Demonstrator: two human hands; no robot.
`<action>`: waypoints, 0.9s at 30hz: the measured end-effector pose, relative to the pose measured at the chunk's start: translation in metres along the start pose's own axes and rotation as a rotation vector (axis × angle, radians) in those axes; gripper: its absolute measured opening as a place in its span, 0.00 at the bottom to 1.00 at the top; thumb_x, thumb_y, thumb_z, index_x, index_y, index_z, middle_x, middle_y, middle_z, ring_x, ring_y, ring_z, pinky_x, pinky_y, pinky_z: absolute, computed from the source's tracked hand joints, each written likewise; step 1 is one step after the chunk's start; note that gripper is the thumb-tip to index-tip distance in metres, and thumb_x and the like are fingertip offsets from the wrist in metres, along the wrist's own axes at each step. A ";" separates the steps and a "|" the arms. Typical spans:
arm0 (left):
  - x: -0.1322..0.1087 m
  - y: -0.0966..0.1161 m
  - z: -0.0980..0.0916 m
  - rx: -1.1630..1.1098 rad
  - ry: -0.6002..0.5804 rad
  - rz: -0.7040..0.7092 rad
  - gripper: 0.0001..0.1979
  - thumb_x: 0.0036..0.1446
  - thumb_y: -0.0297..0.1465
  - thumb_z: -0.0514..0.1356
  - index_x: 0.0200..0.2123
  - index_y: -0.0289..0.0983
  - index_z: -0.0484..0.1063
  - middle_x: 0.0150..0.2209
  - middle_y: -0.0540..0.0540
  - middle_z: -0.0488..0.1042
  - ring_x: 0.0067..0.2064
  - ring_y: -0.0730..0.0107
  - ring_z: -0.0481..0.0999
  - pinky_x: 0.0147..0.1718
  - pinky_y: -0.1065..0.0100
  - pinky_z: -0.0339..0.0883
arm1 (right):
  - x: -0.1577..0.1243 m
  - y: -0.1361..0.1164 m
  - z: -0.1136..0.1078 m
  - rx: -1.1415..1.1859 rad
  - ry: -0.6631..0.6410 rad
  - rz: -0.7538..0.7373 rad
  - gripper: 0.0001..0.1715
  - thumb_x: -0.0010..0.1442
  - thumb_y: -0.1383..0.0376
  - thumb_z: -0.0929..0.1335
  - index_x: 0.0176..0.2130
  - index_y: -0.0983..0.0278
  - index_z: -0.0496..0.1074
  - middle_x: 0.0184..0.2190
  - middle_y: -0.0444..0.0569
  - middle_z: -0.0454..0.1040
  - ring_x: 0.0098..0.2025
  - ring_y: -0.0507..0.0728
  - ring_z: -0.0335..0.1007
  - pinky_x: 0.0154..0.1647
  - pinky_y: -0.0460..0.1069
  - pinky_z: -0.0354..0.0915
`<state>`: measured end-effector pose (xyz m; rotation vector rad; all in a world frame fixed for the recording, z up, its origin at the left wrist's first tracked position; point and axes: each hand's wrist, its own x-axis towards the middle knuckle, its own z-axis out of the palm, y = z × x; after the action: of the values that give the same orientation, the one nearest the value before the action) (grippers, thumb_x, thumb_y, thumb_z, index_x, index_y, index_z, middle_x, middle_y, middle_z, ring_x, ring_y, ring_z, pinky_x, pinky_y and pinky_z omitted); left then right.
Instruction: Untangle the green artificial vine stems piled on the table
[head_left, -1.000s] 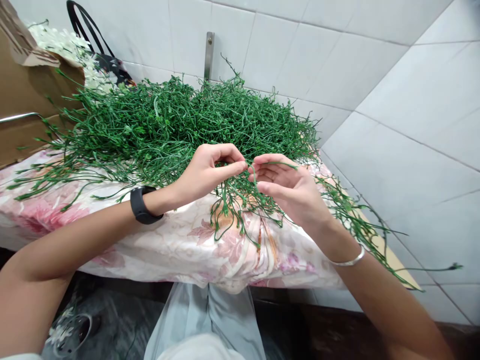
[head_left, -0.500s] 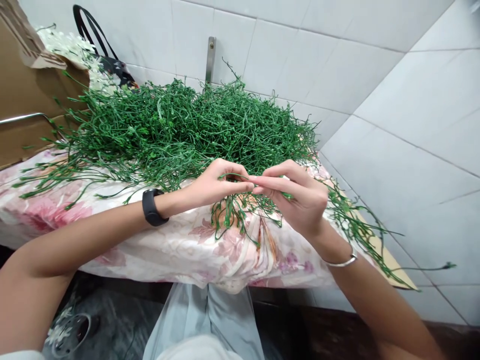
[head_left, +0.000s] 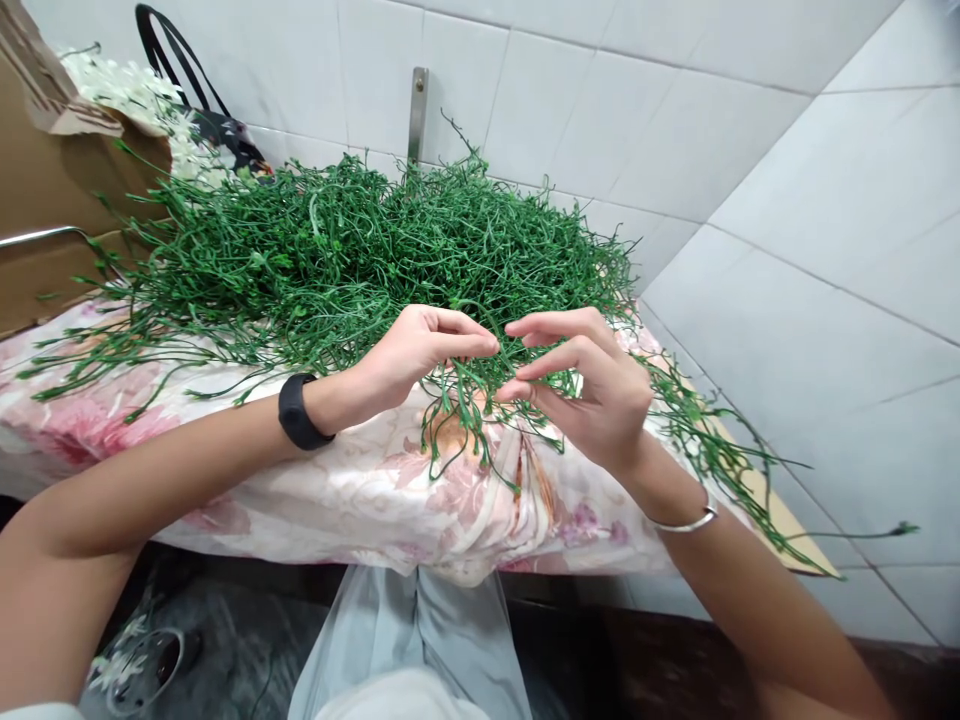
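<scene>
A big heap of thin green plastic stems (head_left: 352,250) lies on a table under a pink floral cloth (head_left: 337,490). My left hand (head_left: 416,355), with a black band on the wrist, pinches a green stem at the heap's front edge. My right hand (head_left: 592,390), with a silver bangle, holds its fingertips on the same cluster of green stems (head_left: 469,410), which hangs over the cloth's edge. The fingertips of both hands are a short gap apart.
A brown cardboard box (head_left: 52,170) with white flowers (head_left: 142,95) stands at the back left beside a black bag (head_left: 214,115). White tiled walls close the back and right. A clear plastic bag (head_left: 420,630) hangs below the table edge.
My fingertips were together half a second ago and have drawn slightly apart. My right hand has turned, with its fingers now spread over the stems.
</scene>
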<state>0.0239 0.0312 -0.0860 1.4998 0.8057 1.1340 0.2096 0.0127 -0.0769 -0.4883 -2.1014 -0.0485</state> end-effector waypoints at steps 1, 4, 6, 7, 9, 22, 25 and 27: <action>0.000 0.000 0.000 0.023 -0.023 0.001 0.07 0.42 0.32 0.66 0.25 0.34 0.76 0.26 0.49 0.75 0.29 0.76 0.70 0.31 0.72 0.62 | 0.001 -0.001 0.000 -0.009 -0.010 0.004 0.12 0.47 0.58 0.72 0.29 0.60 0.68 0.42 0.48 0.72 0.39 0.55 0.67 0.38 0.54 0.66; -0.003 0.001 0.004 0.139 -0.128 0.003 0.08 0.43 0.32 0.65 0.25 0.32 0.75 0.24 0.48 0.74 0.27 0.76 0.70 0.28 0.72 0.62 | 0.002 -0.002 0.000 -0.027 0.012 0.030 0.12 0.48 0.57 0.72 0.28 0.60 0.68 0.40 0.48 0.71 0.39 0.55 0.66 0.39 0.54 0.65; -0.006 0.001 0.008 0.205 -0.189 -0.002 0.08 0.44 0.32 0.65 0.24 0.31 0.75 0.23 0.48 0.74 0.26 0.76 0.69 0.26 0.72 0.61 | 0.002 -0.002 0.000 -0.057 0.051 0.054 0.13 0.48 0.56 0.71 0.27 0.61 0.67 0.38 0.49 0.71 0.39 0.55 0.66 0.38 0.54 0.65; -0.008 0.001 0.010 0.222 -0.211 -0.003 0.08 0.44 0.32 0.64 0.24 0.31 0.75 0.23 0.49 0.74 0.26 0.76 0.70 0.27 0.72 0.61 | 0.002 -0.001 0.001 -0.081 0.067 0.070 0.14 0.48 0.56 0.71 0.27 0.61 0.66 0.37 0.49 0.71 0.38 0.56 0.66 0.38 0.54 0.65; -0.011 0.001 0.015 0.232 -0.242 0.002 0.06 0.45 0.29 0.64 0.24 0.31 0.74 0.23 0.49 0.74 0.26 0.76 0.70 0.28 0.72 0.63 | 0.002 0.002 0.002 -0.131 0.096 0.102 0.15 0.49 0.55 0.71 0.26 0.62 0.65 0.35 0.49 0.70 0.37 0.56 0.66 0.38 0.54 0.64; -0.014 0.013 0.009 0.131 -0.079 0.202 0.09 0.48 0.34 0.63 0.31 0.34 0.75 0.31 0.48 0.75 0.33 0.76 0.70 0.33 0.73 0.63 | 0.004 0.011 -0.001 -0.200 0.169 0.394 0.07 0.52 0.61 0.70 0.27 0.62 0.69 0.25 0.43 0.70 0.27 0.50 0.64 0.34 0.49 0.61; -0.006 0.010 0.004 0.068 -0.009 0.179 0.11 0.47 0.35 0.63 0.33 0.35 0.74 0.31 0.49 0.74 0.33 0.77 0.70 0.33 0.73 0.62 | 0.004 0.015 0.000 -0.140 0.098 0.484 0.05 0.53 0.64 0.68 0.33 0.62 0.72 0.29 0.45 0.74 0.30 0.51 0.68 0.35 0.49 0.63; -0.002 0.008 0.002 0.007 0.010 0.164 0.10 0.47 0.34 0.63 0.32 0.35 0.75 0.32 0.49 0.74 0.34 0.77 0.69 0.34 0.74 0.62 | 0.003 0.019 0.000 -0.111 0.064 0.522 0.11 0.53 0.67 0.68 0.40 0.63 0.71 0.35 0.47 0.75 0.34 0.52 0.70 0.37 0.50 0.64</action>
<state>0.0243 0.0270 -0.0787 1.5899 0.7032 1.2613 0.2145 0.0309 -0.0775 -1.0727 -1.8575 0.1207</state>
